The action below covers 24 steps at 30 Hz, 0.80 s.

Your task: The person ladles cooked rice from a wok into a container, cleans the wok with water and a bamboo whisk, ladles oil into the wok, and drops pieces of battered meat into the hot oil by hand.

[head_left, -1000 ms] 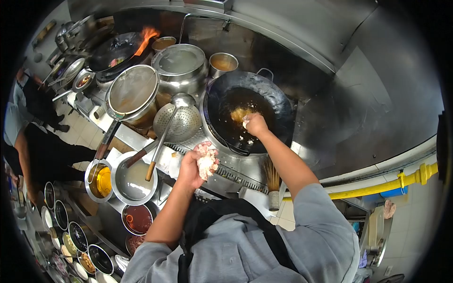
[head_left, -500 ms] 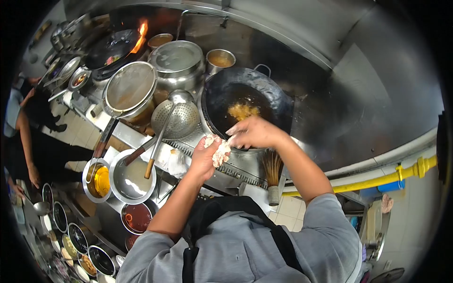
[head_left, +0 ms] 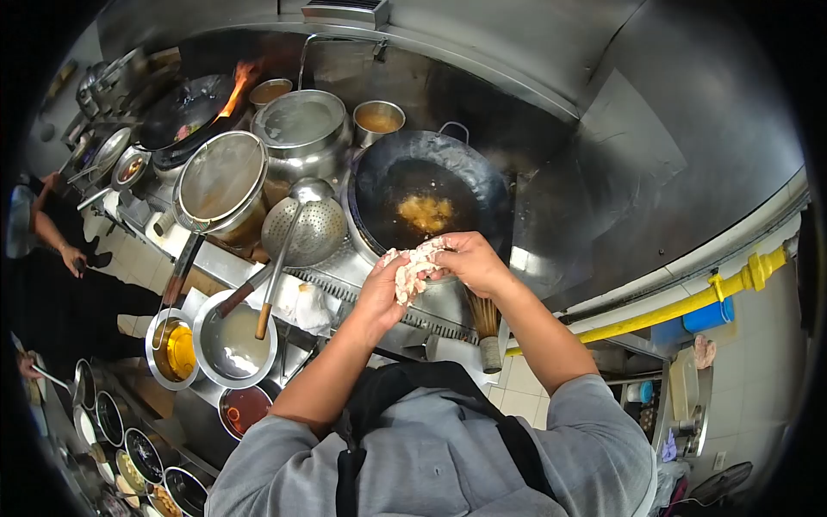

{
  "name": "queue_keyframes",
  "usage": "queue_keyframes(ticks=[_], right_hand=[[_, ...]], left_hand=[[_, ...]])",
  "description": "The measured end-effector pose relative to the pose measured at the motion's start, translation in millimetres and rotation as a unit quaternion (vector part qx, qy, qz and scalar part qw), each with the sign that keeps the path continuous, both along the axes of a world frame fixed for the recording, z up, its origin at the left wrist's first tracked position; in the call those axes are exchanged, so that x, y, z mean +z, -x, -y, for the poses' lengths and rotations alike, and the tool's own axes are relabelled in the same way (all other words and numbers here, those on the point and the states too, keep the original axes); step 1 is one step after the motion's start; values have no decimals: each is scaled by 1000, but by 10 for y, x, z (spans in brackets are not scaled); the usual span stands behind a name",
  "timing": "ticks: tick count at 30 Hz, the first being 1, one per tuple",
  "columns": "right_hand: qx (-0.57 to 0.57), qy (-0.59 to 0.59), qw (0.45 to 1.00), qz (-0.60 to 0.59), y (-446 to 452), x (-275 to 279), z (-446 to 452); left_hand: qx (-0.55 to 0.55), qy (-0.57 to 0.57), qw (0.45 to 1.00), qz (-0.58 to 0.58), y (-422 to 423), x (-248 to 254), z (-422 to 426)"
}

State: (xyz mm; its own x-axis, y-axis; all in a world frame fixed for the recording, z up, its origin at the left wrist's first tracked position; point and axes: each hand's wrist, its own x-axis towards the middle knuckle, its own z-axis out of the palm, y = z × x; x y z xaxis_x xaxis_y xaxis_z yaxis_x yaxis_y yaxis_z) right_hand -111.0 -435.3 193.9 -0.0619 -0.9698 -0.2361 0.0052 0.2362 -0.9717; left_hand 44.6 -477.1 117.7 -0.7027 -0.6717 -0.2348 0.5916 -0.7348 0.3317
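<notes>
My left hand (head_left: 377, 300) holds a pale, sticky clump of coated raw pieces (head_left: 412, 280), possibly battered meat. My right hand (head_left: 475, 265) pinches the clump's right end with thumb and fingers. Both hands are above the near rim of a black wok (head_left: 401, 153). Inside the wok, golden pieces (head_left: 425, 213) lie in dark, bubbling oil. A bamboo brush (head_left: 485, 327) stands just below my right wrist.
A perforated strainer (head_left: 323, 237) with a ladle (head_left: 297, 233) across it sits left of the wok. Farther left are a fine sieve (head_left: 222, 177), a bowl of cloudy liquid (head_left: 211, 349) and a bowl of yellow oil (head_left: 155, 366). Flames (head_left: 234, 93) rise beside another wok (head_left: 164, 116). A person's arm (head_left: 53, 231) shows at left.
My right hand has moved from above the wok rim back to the clump and now grips its end. The view has shifted slightly. The golden pieces stay in the wok.
</notes>
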Motion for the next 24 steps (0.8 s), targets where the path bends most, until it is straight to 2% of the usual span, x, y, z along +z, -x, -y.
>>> queue_keyframes(ticks=[2, 4, 5, 7, 12, 14, 15, 17, 19, 21, 23, 24], right_hand=[[19, 8, 1000, 9, 42, -102, 21], [92, 111, 984, -105, 13, -118, 0], [92, 111, 984, -102, 6, -108, -13], [82, 166, 907, -378, -108, 56, -55], [87, 231, 881, -405, -59, 33, -7], [53, 168, 943, -283, 29, 53, 25], [55, 170, 942, -283, 69, 89, 31], [10, 43, 982, -182, 154, 170, 21], [-2, 61, 988, -144, 263, 99, 52], [22, 91, 995, 29, 326, 41, 71], [49, 62, 994, 73, 352, 8, 61], [64, 42, 986, 148, 327, 49, 35]], left_hand=[[13, 31, 999, 38, 15, -35, 4], [55, 60, 990, 114, 32, 9, -29], [56, 60, 990, 116, 24, 29, -42], [49, 132, 980, 140, -6, 74, -60], [31, 95, 990, 103, -40, 35, -38], [22, 74, 993, 86, -71, 49, -32], [23, 75, 993, 86, -84, 37, -25], [13, 34, 997, 65, -113, -24, -10], [23, 34, 997, 64, -124, -72, 25], [31, 32, 997, 64, -115, -61, 31], [3, 71, 996, 48, -114, 23, 26], [2, 71, 996, 49, -102, 57, 25]])
